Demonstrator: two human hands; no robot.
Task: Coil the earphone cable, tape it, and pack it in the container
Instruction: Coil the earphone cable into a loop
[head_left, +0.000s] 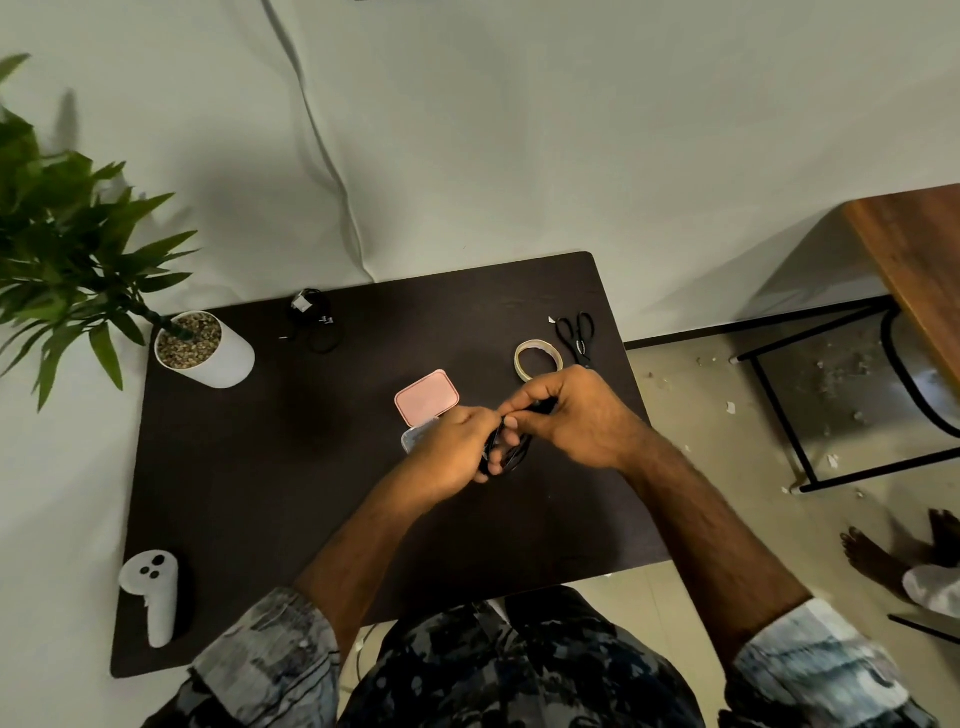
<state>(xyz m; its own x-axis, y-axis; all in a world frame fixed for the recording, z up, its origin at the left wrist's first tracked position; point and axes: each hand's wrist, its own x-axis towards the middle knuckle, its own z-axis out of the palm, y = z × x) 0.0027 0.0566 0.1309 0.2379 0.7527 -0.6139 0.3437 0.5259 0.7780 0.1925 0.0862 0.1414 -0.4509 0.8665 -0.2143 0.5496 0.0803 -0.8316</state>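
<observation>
Nearest the camera, the black earphone cable (511, 451) is pinched between the left hand (451, 451) and right hand (576, 418), its loops hanging toward six o'clock, while the tape roll (538, 359) lies at twelve o'clock, nearer the right hand.

Black cable (511, 451) between both hands

Dark table (260, 467): tape roll (537, 358), scissors (577, 335).

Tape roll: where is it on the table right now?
In the head view, the tape roll lies flat on the dark table, right of centre, just beyond the right hand and beside the black scissors.
</observation>
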